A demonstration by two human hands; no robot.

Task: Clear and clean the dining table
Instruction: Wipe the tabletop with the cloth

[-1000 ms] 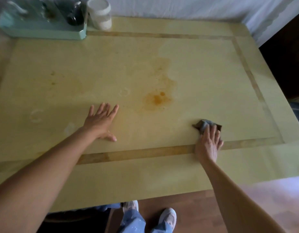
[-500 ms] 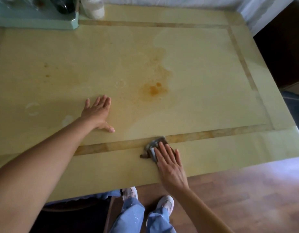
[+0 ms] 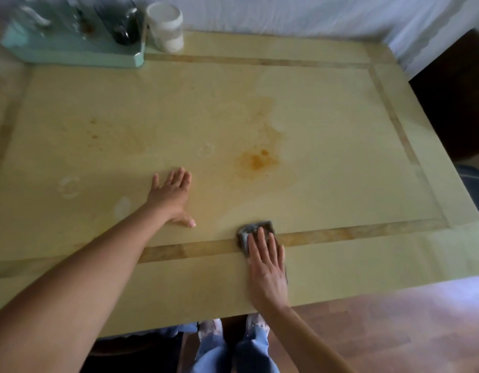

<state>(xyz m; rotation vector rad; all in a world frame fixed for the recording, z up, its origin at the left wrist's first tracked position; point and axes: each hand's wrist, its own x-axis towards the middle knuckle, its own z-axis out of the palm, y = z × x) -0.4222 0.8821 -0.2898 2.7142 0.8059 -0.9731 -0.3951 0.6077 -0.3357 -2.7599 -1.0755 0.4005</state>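
Now | right hand (image 3: pixel 266 267) flat on cloth (image 3: pixel 253 230) | near table (image 3: pixel 327 281) edge

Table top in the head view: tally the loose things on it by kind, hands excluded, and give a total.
Grey wiping cloth, under the right hand: 1
Mint-green rectangular tray: 1
White lidded jar: 1
Dark glass vessels on the tray: cannot count, blurred
Total countable: 3

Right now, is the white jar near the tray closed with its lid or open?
Closed. The white jar stands upright beside the green tray, with a white lid covering its whole top.
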